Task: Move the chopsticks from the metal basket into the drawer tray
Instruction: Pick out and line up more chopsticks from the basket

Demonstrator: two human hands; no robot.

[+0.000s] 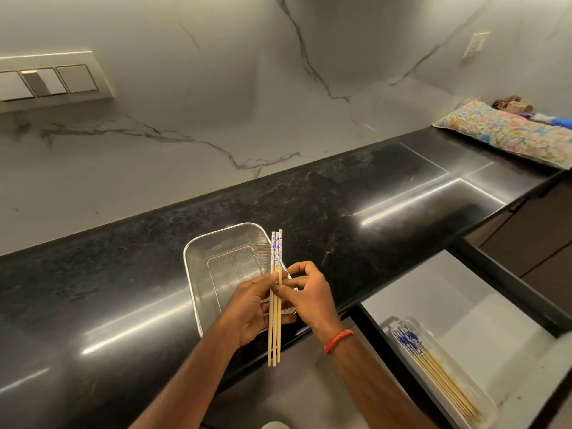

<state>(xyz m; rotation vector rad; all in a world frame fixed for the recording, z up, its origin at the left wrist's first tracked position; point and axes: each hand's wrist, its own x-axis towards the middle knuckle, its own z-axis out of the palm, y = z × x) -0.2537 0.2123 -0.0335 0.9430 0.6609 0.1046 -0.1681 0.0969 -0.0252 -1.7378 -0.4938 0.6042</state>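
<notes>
Both hands, left hand [250, 311] and right hand [309, 297], pinch three chopsticks [275, 292] upright over mesh basket [198, 267] on black countertop [340, 196]. Drawer tray [483, 397] right, holding more chopsticks; floral cloth [507, 131] far right.

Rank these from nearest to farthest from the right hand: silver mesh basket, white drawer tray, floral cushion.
From the right hand:
1. Silver mesh basket, directly beneath and left.
2. White drawer tray, lower right in the open drawer.
3. Floral cushion, far right on the counter.
</notes>
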